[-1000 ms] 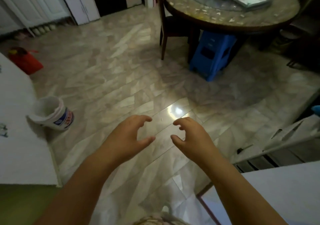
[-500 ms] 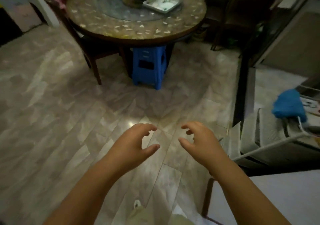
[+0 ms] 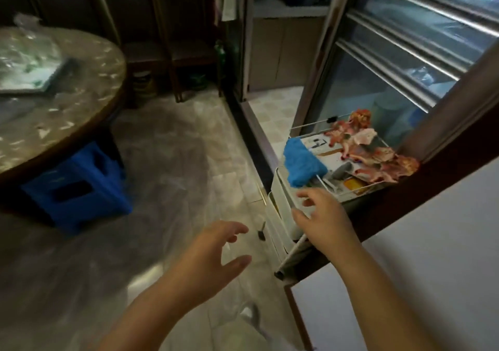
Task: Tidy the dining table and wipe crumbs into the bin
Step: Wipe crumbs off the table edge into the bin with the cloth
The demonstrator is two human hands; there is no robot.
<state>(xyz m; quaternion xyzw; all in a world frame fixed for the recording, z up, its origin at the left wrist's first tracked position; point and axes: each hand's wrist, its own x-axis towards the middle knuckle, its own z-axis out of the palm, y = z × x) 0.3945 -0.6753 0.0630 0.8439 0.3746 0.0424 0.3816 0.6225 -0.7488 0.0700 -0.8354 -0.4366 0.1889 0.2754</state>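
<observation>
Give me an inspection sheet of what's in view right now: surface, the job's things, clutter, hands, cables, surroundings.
Surface: round dining table, speckled, far left.
Job's things: blue cloth draped on the white wire rack; bin not seen.
Clutter: blue plastic stool under the table; reddish cloths on the rack.
Hands: left hand open over the floor; right hand open, reaching beside the rack.
Cables: nothing seen.
Surroundings: dark chairs at the wall, open doorway.

We hold both arms out ahead — our left hand (image 3: 213, 253) loosely spread, our right hand (image 3: 321, 215) further forward, fingers (image 3: 303, 194) relaxed, gripping nothing.
</observation>
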